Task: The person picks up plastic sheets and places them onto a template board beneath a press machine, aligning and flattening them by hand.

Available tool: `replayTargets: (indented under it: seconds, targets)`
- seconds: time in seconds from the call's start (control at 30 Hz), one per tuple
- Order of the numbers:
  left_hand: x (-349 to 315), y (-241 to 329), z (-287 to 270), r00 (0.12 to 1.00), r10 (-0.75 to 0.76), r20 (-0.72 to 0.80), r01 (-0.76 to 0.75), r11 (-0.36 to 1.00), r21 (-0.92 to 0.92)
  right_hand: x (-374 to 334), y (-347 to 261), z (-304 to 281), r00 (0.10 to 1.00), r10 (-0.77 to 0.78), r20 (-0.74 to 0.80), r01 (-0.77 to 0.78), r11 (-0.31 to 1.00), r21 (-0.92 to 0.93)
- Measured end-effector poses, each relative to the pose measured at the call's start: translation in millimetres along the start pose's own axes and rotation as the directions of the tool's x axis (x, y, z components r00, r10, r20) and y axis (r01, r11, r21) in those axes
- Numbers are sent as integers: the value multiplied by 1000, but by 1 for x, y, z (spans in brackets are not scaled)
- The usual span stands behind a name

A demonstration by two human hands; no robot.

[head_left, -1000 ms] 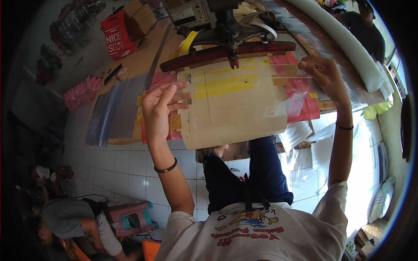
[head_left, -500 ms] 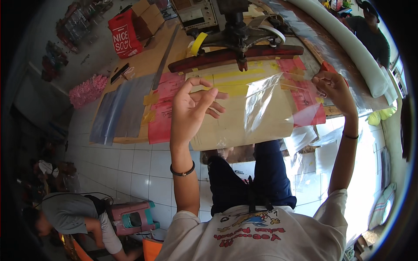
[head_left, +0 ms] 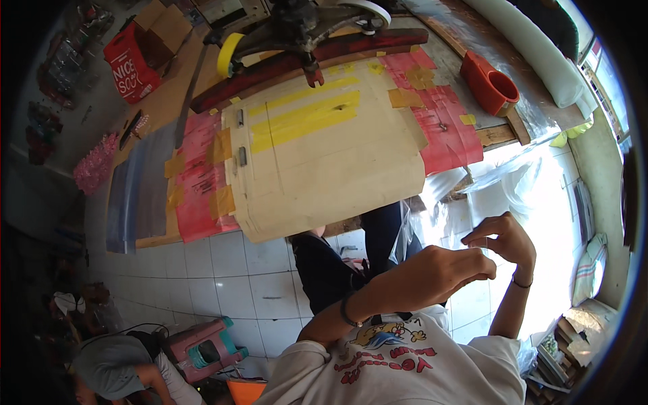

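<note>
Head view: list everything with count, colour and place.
Table: one, brown, upper half.
Large sheet: one, cream, table centre.
Side sheets: two, red, flanking it.
Bar: one, dark red, upper centre.
Metal frame: one, dark, above bar.
Tape rolls: two, yellow, white, beside frame.
Container: one, red, right.
Roll: one, white, upper right.
Film sheets: several, bluish, left.
Bag: one, red, upper left.
Stool: one, pink and teal, lower left.
Co-workers: at least two, grey and dark clothes, opposite corners.
Left hand and right hand: two, bare, lower right.

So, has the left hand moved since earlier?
Yes: the left hand has moved from the left end of the beige sheet, rightward and past its near edge.
</note>
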State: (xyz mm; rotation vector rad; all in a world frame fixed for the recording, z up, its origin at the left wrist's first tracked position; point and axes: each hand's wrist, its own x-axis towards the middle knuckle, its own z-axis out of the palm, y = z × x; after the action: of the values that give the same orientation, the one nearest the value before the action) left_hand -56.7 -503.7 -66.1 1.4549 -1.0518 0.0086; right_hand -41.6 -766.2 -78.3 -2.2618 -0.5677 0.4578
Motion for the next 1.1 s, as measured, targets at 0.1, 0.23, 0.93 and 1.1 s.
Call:
replayTargets:
  seconds: [0.1, 0.23, 0.93, 1.1]
  targets:
    - [-10, -9, -9, 992, -121, 32, 118, 990, 83, -66, 55, 15, 859, 459, -229, -444, 888, 116]
    - [-15, 1, -80, 966, -165, -201, 238, 871, 430, -118, 134, 31, 622, 571, -535, -608, 784, 129]
    - [-20, -62, -148, 930, -249, -271, 321, 186, 929, 1, 445, 202, 208, 925, -318, -11, 327, 945]
    - [-17, -58, -149, 933, -228, -280, 322, 172, 931, 17, 465, 224, 193, 944, -268, 158, 240, 958]
